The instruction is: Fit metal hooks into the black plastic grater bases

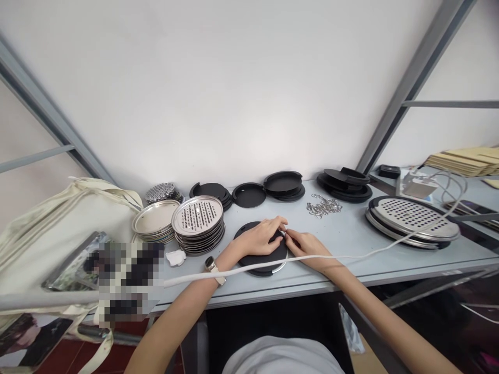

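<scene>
A black round plastic disc (255, 264) lies on the table in front of me, with a strip of silver metal rim showing along its lower right edge. My left hand (262, 238), with a watch on its wrist, rests across the disc; its thumb and fingers bend around the right side and hold it. Against that same edge my right hand (306, 249) is closed in a pinch, its fingertips almost meeting the left ones. Whatever sits between the right fingertips is too small to make out. A pile of small metal hooks or clips (323, 205) lies beyond my right hand.
Stacked metal grater plates (197, 217) and plain metal discs (156, 218) stand left. More black discs (249, 195) line the wall. Perforated plates (413, 215) are stacked right. A white cable (351, 256) crosses before my forearms. A cloth bag (58, 223) sits far left.
</scene>
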### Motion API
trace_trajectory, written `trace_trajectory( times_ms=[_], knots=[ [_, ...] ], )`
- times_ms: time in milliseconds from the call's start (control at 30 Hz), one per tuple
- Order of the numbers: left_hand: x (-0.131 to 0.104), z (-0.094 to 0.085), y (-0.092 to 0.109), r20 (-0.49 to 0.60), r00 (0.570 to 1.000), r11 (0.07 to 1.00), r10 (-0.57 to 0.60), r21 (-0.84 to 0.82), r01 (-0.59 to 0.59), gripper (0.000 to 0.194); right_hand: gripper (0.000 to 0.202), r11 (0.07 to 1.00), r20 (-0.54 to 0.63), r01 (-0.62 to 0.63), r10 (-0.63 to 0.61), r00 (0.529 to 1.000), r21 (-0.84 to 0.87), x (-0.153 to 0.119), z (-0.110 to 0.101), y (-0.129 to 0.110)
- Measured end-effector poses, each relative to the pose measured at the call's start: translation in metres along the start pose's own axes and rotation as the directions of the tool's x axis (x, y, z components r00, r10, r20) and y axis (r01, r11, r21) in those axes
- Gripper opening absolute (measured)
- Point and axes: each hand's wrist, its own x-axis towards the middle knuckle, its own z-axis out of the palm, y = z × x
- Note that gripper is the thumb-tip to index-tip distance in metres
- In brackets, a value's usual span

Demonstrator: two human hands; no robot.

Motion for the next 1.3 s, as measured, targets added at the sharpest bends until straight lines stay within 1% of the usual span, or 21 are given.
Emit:
trace_trajectory(
  times_ms=[267, 467, 833, 1000, 1067, 1300],
  knots=[
    [0.0008, -0.0004, 0.0014, -0.026, 0.999, 0.994, 0.043, 0.098, -0.040, 0.035, 0.031, 1.000, 0.000, 0.004, -0.004, 1.000, -0.007, 0.0006, 0.0004, 0.0004],
    [0.0003, -0.0019, 0.0048, -0.023, 0.999, 0.991, 0.033, 0.129, -0.029, 0.034, 0.033, 1.000, 0.005, -0.010, 0.010, 1.000, -0.020, 0.0009, 0.0019, 0.0019],
    [0.0004, -0.0020, 0.0038, -0.009, 0.999, 0.991, 0.050, 0.122, -0.049, 0.038, 0.033, 0.999, 0.014, -0.011, 0.012, 1.000, -0.030, 0.0009, 0.0020, 0.0023],
    [0.0001, -0.0018, 0.0034, -0.039, 0.997, 0.990, 0.074, 0.120, -0.068, 0.041, 0.033, 0.999, 0.015, -0.018, 0.018, 1.000, -0.048, 0.0008, 0.0017, 0.0021],
    [0.0000, -0.0018, 0.0032, -0.049, 0.997, 0.991, 0.067, 0.116, -0.061, 0.041, 0.034, 0.999, 0.014, -0.012, 0.013, 1.000, -0.049, 0.0007, 0.0016, 0.0020],
    [-0.0002, -0.0016, 0.0030, -0.031, 0.999, 0.994, 0.042, 0.101, -0.038, 0.036, 0.035, 0.999, 0.005, -0.025, 0.025, 1.000, -0.021, 0.0005, 0.0023, 0.0023]
  ],
)
